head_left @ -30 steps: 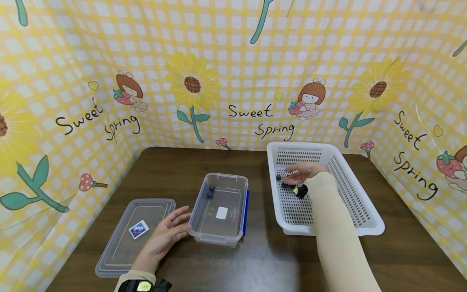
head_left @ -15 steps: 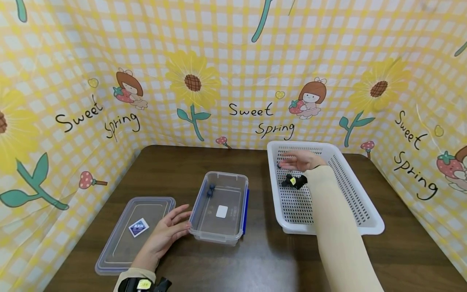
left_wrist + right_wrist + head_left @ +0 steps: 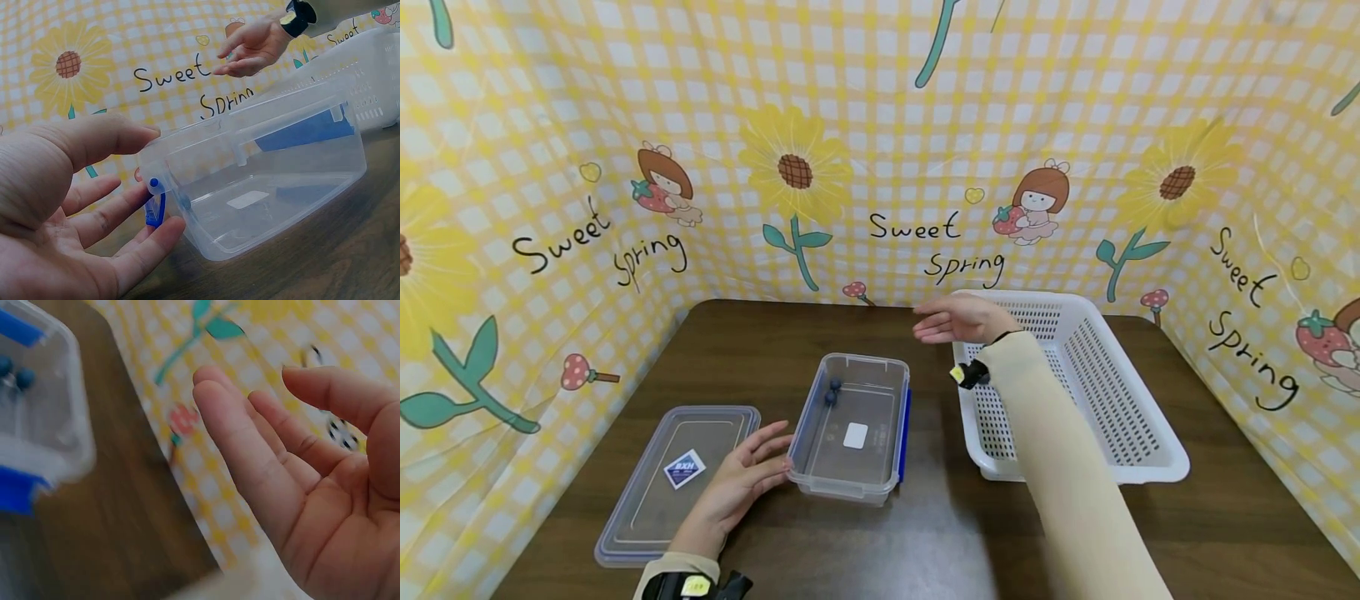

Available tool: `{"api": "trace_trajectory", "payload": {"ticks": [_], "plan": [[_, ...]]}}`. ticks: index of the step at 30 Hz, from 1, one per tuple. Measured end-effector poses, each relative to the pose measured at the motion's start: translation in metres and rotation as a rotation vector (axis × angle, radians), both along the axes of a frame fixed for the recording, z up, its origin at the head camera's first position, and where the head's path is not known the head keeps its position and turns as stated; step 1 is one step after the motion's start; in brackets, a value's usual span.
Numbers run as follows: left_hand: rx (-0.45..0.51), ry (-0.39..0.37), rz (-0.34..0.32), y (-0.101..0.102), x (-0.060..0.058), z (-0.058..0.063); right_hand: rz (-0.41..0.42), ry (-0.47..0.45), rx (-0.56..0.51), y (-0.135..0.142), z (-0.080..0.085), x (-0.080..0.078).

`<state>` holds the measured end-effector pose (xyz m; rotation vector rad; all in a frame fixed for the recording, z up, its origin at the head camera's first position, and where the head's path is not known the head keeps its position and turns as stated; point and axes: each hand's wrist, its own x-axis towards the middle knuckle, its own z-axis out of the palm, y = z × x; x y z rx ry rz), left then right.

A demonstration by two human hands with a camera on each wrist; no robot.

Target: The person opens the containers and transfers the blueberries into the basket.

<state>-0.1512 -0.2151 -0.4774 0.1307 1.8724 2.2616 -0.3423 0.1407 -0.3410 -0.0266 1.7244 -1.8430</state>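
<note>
Near the middle of the table stands a clear plastic storage box (image 3: pixel 842 471) without its lid, with several small dark-blue balls (image 3: pixel 832 392) like blueberries at its back left. My left hand (image 3: pixel 741 483) touches the box's near-left corner; in the left wrist view its thumb lies at the rim and its fingers are beside a blue clip (image 3: pixel 155 209). Over the left edge of a white perforated basket (image 3: pixel 1150 425) is my right hand (image 3: pixel 962 319), fingers extended. In the right wrist view no object shows in its palm (image 3: pixel 337 531). The right arm hides part of the basket's inside.
The box's clear lid (image 3: pixel 640 517), with a blue-and-white sticker, lies flat at the left, partly under the left forearm. A yellow checked cloth (image 3: pixel 887 125) with printed sunflowers hangs round the dark wooden table (image 3: pixel 760 333).
My right hand has moved up and left, from inside the basket to over its left edge. The left hand, box and lid have stayed in place.
</note>
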Motion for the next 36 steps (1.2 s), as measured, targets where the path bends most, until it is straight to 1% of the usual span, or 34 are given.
{"api": "trace_trajectory", "payload": {"ticks": [5, 13, 18, 24, 31, 36], "plan": [[0.000, 0.000, 0.001, 0.000, 0.001, 0.001, 0.093, -0.005, 0.022, -0.033, -0.013, 0.004], [0.002, -0.002, -0.010, 0.001, 0.001, -0.001, 0.165, -0.064, 0.049, -0.069, -0.039, 0.012], [0.005, 0.011, -0.006, 0.001, 0.000, -0.002, 0.197, -0.082, 0.070, -0.085, -0.048, 0.016], [0.001, 0.008, 0.001, 0.001, -0.001, -0.002, 0.194, -0.084, 0.091, -0.102, -0.059, 0.021], [0.010, -0.014, 0.004, 0.000, 0.000, -0.001, 0.155, -0.124, 0.125, -0.116, -0.073, 0.028], [0.016, 0.001, 0.000, 0.000, 0.000, -0.001, 0.124, -0.140, 0.149, -0.124, -0.080, 0.032]]}}
